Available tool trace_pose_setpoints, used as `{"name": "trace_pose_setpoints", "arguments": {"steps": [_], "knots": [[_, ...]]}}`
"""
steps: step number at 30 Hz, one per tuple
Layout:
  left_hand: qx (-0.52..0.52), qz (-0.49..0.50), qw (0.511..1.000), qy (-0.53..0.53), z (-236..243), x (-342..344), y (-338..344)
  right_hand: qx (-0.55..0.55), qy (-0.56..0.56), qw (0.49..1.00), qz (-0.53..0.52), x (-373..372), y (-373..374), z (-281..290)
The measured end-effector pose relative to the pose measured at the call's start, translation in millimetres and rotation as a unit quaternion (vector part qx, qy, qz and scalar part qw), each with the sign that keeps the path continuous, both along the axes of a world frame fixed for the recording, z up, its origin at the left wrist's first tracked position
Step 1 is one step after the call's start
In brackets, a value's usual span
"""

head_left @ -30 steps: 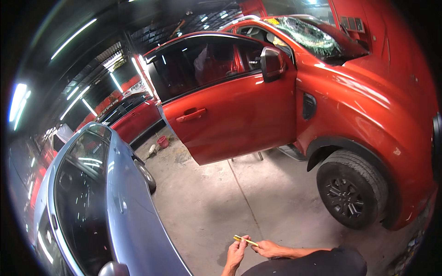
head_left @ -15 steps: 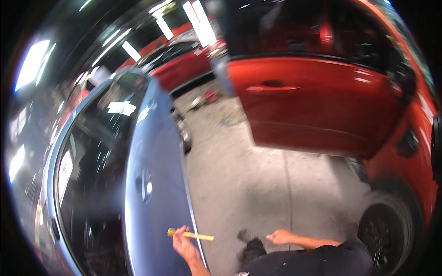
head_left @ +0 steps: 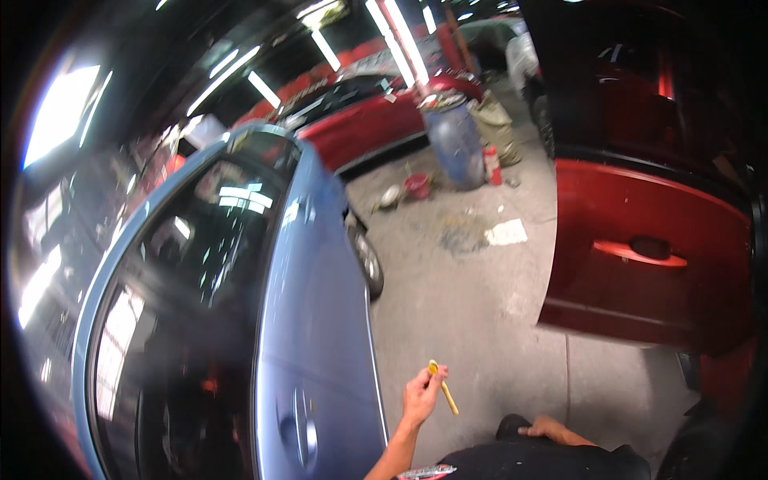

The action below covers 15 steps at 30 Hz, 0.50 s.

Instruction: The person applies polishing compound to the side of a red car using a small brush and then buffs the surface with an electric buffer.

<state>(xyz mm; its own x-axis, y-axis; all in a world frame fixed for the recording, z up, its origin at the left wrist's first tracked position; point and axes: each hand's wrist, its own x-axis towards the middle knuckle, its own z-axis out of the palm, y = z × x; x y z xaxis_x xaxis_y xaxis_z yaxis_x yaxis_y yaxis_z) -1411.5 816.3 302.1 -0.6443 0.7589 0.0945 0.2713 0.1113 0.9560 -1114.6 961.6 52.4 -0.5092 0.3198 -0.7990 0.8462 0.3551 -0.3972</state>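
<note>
My left hand is closed around a thin yellow stick-like tool. Its upper end pokes out past my fingers and the lower end slants down to the right; its exact kind is too small to make out. That hand hovers over the concrete floor, just right of a blue car's door, apart from it. Low in the view, my right hand hangs beside my dark shirt, thumb apart from the loosely curled fingers, and nothing shows in it.
An open red car door juts in on the right. Ahead stand a blue barrel, a red bottle, a red bucket and another red car. White paper lies on the concrete floor.
My view has swung so the red door sits further right and more of the barrel area shows. My left hand has come away from the blue door, still gripping the yellow tool.
</note>
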Motion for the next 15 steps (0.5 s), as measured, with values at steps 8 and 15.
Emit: {"name": "trace_pose_setpoints", "arguments": {"steps": [8, 15], "knots": [[0.118, 0.019, 0.993, 0.001, -5.6, -179.1, 163.3, -0.018, 0.148, 0.982, 0.114, -219.8, 159.5, -50.8], [-0.005, 0.01, 0.999, 0.053, 1.1, -292.7, 286.3, 0.07, 0.281, 0.956, 0.05, -270.7, 272.9, -54.6]]}}
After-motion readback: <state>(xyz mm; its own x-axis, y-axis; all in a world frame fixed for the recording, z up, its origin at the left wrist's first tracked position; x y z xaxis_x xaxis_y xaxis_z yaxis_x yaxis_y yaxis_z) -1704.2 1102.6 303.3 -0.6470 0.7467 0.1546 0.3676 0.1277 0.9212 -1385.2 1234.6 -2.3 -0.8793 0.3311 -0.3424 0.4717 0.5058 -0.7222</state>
